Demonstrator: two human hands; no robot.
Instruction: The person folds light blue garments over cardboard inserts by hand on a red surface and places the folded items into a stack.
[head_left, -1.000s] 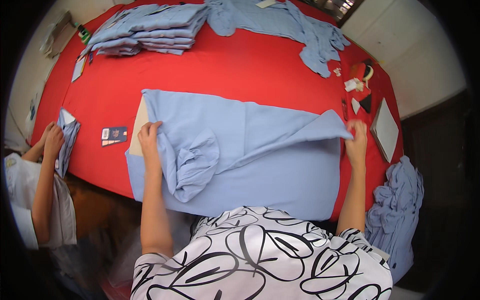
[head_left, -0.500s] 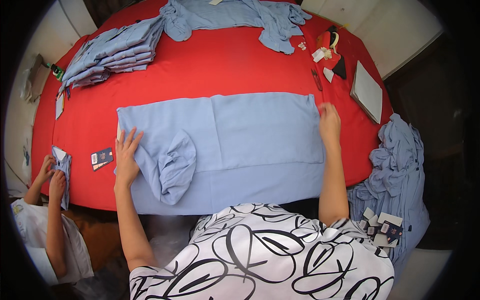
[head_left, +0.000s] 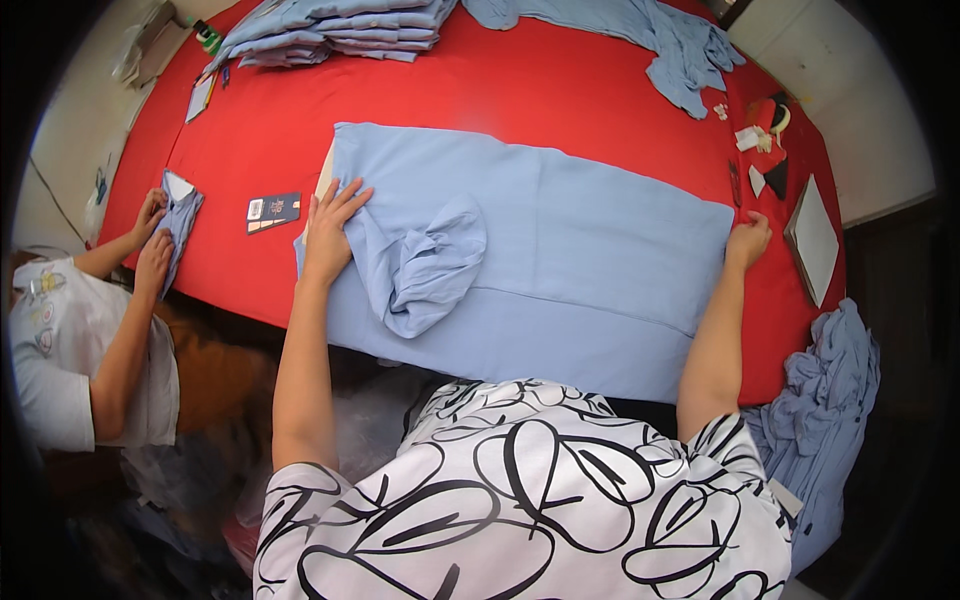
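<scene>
Head view: a light blue shirt (head_left: 560, 250) lies spread along the near edge of the red table (head_left: 560, 90). The left hand (head_left: 330, 235), fingers spread, presses its left end; the right hand (head_left: 748, 242) pinches its right edge. Pull it taut and flatten the bunched sleeve (head_left: 430, 265).

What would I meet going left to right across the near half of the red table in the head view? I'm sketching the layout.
Co-worker's hands on a small folded blue cloth → dark card → left hand → bunched sleeve → right hand → white board.
</scene>
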